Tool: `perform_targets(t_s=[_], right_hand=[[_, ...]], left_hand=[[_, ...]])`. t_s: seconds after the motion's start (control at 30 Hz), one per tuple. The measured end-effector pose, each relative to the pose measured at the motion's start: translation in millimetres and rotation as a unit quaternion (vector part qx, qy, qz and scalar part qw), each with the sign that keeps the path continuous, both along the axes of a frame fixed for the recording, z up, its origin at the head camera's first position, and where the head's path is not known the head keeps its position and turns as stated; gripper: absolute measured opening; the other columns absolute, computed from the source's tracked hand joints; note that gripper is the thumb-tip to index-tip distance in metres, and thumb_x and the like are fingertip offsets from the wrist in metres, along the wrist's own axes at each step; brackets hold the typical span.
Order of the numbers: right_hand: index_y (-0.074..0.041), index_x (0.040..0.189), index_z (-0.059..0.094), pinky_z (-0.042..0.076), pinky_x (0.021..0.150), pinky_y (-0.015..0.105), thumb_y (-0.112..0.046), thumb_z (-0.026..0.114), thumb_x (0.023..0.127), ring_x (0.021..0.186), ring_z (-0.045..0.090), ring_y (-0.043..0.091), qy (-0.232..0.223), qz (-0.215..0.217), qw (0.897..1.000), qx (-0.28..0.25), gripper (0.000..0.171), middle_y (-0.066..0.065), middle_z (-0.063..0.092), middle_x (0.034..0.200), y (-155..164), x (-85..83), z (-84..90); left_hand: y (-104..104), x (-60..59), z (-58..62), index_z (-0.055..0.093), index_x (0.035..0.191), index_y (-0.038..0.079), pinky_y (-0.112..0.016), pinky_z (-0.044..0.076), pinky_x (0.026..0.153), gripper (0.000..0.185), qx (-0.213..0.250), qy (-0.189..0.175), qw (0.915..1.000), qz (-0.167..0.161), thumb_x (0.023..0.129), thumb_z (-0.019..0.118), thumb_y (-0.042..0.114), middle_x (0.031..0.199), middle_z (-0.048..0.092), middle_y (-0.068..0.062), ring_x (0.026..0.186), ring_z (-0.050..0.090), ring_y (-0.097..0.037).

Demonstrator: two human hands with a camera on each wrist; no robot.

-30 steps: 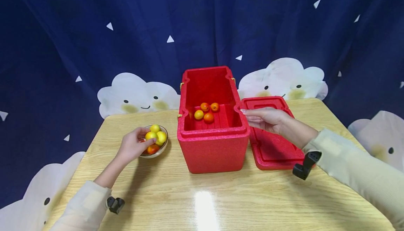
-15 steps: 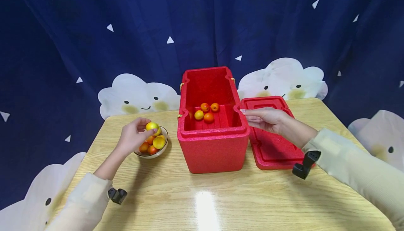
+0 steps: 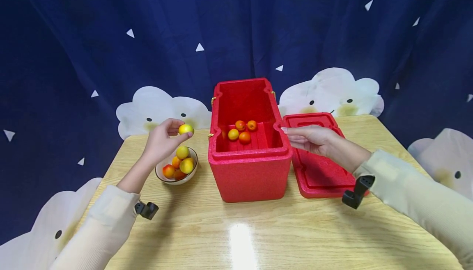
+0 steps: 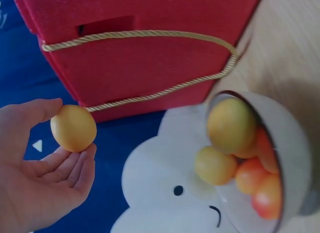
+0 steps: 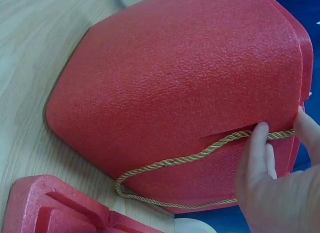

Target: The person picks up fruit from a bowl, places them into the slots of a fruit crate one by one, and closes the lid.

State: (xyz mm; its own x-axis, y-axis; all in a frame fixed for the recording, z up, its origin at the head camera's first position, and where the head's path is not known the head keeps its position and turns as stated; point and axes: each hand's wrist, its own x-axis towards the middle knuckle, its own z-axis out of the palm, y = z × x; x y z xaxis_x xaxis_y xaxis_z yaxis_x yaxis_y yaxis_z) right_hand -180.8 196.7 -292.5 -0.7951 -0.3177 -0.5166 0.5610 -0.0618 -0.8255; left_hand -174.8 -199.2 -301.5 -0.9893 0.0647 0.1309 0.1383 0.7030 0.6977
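Navy cloud-print curtain behind glossy wooden table (image 3: 240, 237); left hand (image 3: 162, 140) pinching yellow fruit (image 3: 186, 129), right hand (image 3: 312, 138) flat-fingered

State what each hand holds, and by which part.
The left hand pinches a small round yellow fruit by its sides, between thumb and fingertips. The right hand holds nothing.

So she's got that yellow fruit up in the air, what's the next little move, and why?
Probably carry it right, over the open red box, then let go. The left hand pinches the yellow fruit above the bowl, level with the box rim. Four fruits already lie inside, and the right hand touches the box's right side, seemingly steadying it.
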Motion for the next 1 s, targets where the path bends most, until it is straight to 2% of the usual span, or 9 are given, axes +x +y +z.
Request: perform_targets(t_s=[0.23, 0.47, 0.77, 1.0], right_hand=[[-0.022, 0.083, 0.076, 0.058, 0.077, 0.021, -0.028, 0.068, 0.089, 0.081, 0.074, 0.010, -0.013, -0.002, 1.000, -0.007, 0.012, -0.004, 0.076, 0.084, 0.1, -0.3, -1.1], [-0.022, 0.084, 0.076, 0.058, 0.077, 0.021, -0.028, 0.068, 0.089, 0.082, 0.074, 0.010, -0.011, 0.001, 1.000, -0.011, 0.011, -0.004, 0.077, 0.085, 0.8, -0.7, -1.1], [-0.023, 0.084, 0.075, 0.058, 0.076, 0.021, -0.030, 0.068, 0.089, 0.082, 0.074, 0.009, -0.008, -0.004, 1.000, 0.002, 0.011, -0.005, 0.076, 0.085, 0.0, -2.5, -1.2], [-0.023, 0.083, 0.077, 0.059, 0.076, 0.022, -0.026, 0.067, 0.090, 0.081, 0.074, 0.009, -0.005, 0.001, 1.000, -0.009, 0.012, -0.005, 0.076, 0.084, 0.2, -2.4, -2.7]], left_hand=[[13.3, -6.5, 13.2, 0.055, 0.122, 0.004, -0.044, 0.048, 0.102, 0.045, 0.021, 0.003, 0.9997, -0.007, 0.088, 0.067, 0.031, 0.120, 0.064, -0.016, 0.111, 0.060, -0.032], [27.2, -13.9, 27.9, 0.057, 0.120, 0.004, -0.042, 0.050, 0.099, 0.043, 0.030, 0.022, 0.9992, -0.013, 0.088, 0.068, 0.029, 0.116, 0.065, -0.015, 0.108, 0.062, -0.030], [46.4, -19.4, 54.8, 0.059, 0.118, 0.005, -0.039, 0.054, 0.095, 0.040, 0.041, -0.005, 0.9991, -0.005, 0.088, 0.067, 0.031, 0.116, 0.065, -0.013, 0.108, 0.062, -0.027], [62.6, -26.7, 69.1, 0.060, 0.116, 0.005, -0.036, 0.055, 0.092, 0.039, 0.042, -0.011, 0.9990, -0.013, 0.087, 0.068, 0.029, 0.116, 0.066, -0.013, 0.105, 0.063, -0.025]])
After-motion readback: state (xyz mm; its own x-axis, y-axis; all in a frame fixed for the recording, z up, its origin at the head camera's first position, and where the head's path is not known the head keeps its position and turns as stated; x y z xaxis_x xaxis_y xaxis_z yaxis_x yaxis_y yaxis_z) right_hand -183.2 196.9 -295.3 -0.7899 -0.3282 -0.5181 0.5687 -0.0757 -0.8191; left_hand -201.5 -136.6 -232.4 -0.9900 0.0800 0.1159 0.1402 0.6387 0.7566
